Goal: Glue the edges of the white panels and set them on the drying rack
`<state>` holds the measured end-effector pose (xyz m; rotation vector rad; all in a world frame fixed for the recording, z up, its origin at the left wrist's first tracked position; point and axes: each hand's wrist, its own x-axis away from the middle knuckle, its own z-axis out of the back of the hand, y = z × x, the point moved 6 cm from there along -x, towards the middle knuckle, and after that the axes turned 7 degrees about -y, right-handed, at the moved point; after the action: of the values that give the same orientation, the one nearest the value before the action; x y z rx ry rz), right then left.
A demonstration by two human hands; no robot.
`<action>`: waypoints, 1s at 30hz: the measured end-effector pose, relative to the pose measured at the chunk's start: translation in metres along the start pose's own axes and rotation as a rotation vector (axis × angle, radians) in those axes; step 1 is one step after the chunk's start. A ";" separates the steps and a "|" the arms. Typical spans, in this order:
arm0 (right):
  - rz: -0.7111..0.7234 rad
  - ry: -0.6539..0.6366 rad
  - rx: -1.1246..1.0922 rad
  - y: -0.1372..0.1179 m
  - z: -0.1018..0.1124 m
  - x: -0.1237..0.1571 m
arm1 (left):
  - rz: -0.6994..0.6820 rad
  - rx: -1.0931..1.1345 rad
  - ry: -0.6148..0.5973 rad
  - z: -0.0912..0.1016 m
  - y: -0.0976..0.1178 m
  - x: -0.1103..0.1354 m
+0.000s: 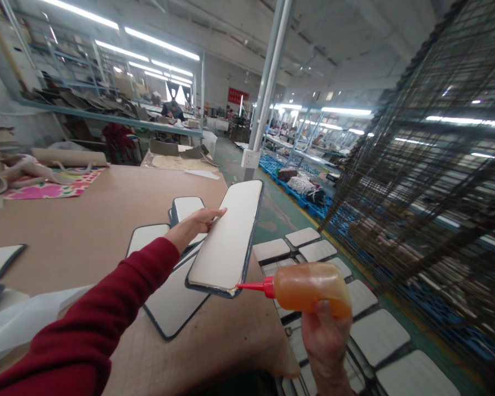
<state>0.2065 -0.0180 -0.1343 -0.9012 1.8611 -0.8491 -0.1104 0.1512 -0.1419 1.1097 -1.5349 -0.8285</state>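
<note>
My left hand (204, 219) grips the left edge of a long white panel (231, 234) with a dark rim and rounded corners, thumb on its face. The panel is tilted above the table. Wrapped around a clear squeeze bottle of amber liquid (311, 286) is my right hand (328, 335), holding it on its side. The bottle's red nozzle (253, 286) points left, its tip at the panel's lower right corner. Below the held panel lie similar panels, one of them a long white panel (173, 302) partly covered by it.
The brown table (82, 220) carries patterned fabric (58, 184) and a translucent plastic sheet (28, 319). Several white pads (379, 335) sit on a rack at lower right. A metal mesh rack (429, 165) rises on the right, beside a post (268, 82). A person (173, 110) works far back.
</note>
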 end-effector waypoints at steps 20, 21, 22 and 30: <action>0.168 0.078 -0.196 -0.016 -0.060 -0.111 | -0.108 -0.095 -0.131 -0.042 -0.001 0.051; 0.192 0.086 -0.177 -0.018 -0.058 -0.113 | -0.113 -0.092 -0.181 -0.045 0.001 0.055; 0.208 0.091 -0.162 -0.019 -0.056 -0.114 | -0.119 -0.089 -0.231 -0.047 0.004 0.059; 0.089 0.017 -0.131 0.005 -0.037 -0.058 | -0.081 -0.135 -0.406 -0.053 0.015 0.069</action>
<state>0.1928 0.0404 -0.1003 -0.8862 1.9748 -0.6889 -0.0660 0.0931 -0.0920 0.9467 -1.7404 -1.2527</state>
